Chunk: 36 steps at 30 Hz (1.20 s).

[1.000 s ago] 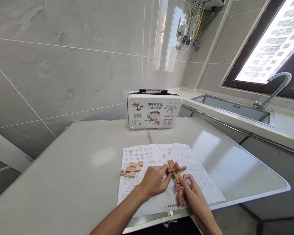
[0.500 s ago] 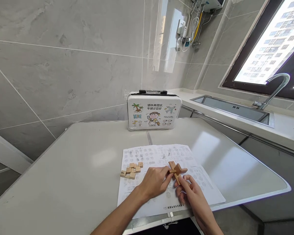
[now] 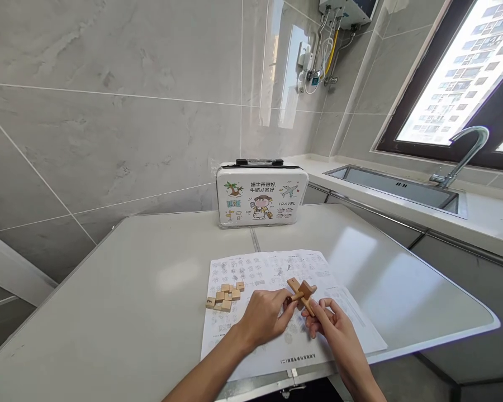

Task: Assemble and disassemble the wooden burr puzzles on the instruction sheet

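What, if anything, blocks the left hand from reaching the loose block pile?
Probably reachable, yes: block pile lies just left of the left hand on the paper sheet, nothing between. That hand is busy pinching the wooden cross puzzle though.

A home kitchen: grey tiled walls; a steel sink (image 3: 396,187) with curved faucet (image 3: 465,153) set in a white counter (image 3: 486,218); wall-mounted water heater (image 3: 346,8) above.

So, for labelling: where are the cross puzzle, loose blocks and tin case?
cross puzzle (image 3: 303,291): head view, central joint.
loose blocks (image 3: 226,294): head view, pile's middle.
tin case (image 3: 260,195): head view, front face.
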Each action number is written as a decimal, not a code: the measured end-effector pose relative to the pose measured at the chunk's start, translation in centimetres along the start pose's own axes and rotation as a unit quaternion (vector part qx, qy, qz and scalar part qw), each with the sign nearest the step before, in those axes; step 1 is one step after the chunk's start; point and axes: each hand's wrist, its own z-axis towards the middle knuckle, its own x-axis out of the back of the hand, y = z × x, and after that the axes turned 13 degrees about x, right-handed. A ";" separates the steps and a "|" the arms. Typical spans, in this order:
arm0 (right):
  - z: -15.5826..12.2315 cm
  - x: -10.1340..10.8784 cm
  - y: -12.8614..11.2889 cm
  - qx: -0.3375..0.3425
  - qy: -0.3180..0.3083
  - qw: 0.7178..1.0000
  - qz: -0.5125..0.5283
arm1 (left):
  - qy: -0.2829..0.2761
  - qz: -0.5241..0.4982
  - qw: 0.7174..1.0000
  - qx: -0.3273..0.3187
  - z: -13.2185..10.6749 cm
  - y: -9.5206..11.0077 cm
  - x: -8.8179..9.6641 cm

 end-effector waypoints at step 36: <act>12.8 4.6 3.2 0.084 0.048 0.896 -0.434 | -0.045 0.012 0.998 0.051 -0.3 -0.6 -0.5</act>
